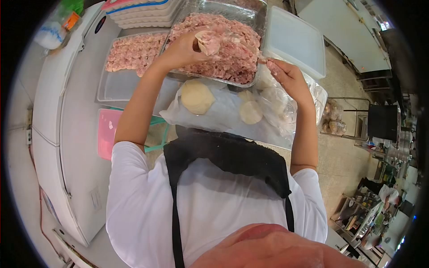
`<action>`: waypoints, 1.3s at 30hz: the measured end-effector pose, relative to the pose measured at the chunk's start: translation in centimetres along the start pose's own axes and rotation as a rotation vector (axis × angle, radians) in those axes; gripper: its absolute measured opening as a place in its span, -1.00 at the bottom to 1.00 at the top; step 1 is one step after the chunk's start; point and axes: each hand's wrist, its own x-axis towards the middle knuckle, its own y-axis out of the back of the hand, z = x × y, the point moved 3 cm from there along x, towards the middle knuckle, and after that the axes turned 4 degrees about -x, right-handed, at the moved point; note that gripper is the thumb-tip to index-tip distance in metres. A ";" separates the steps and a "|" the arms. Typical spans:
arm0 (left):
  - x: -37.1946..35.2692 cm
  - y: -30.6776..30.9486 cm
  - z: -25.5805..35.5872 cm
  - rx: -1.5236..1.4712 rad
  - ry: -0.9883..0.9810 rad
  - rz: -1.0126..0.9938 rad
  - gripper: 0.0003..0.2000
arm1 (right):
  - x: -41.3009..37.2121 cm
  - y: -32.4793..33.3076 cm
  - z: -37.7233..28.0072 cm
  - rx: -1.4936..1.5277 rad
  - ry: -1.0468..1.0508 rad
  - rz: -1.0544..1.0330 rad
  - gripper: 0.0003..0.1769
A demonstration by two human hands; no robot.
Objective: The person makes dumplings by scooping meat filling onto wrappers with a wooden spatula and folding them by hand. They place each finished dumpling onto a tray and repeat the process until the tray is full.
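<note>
Left hand point(182, 50) cups a wrapper point(208, 43) — right hand point(288, 77) beside tray point(223, 6).

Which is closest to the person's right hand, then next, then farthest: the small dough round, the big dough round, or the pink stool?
1. Small dough round, just below the right hand.
2. Big dough round, further left on the plastic bag.
3. Pink stool, far left and lower down.
</note>
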 end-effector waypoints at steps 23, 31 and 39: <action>0.0 -1.2 -4.1 -0.081 -0.291 0.072 -0.50 | -0.8 -0.5 -0.4 -0.502 -0.049 0.031 -0.65; -1.2 -1.8 1.0 0.265 -0.170 -0.166 -0.55 | -0.3 -3.9 -1.3 -0.264 0.046 -0.167 -0.65; 1.1 -2.9 -7.1 -0.101 0.029 -0.017 -0.59 | -0.6 -6.7 -0.5 -0.696 0.186 0.122 -0.71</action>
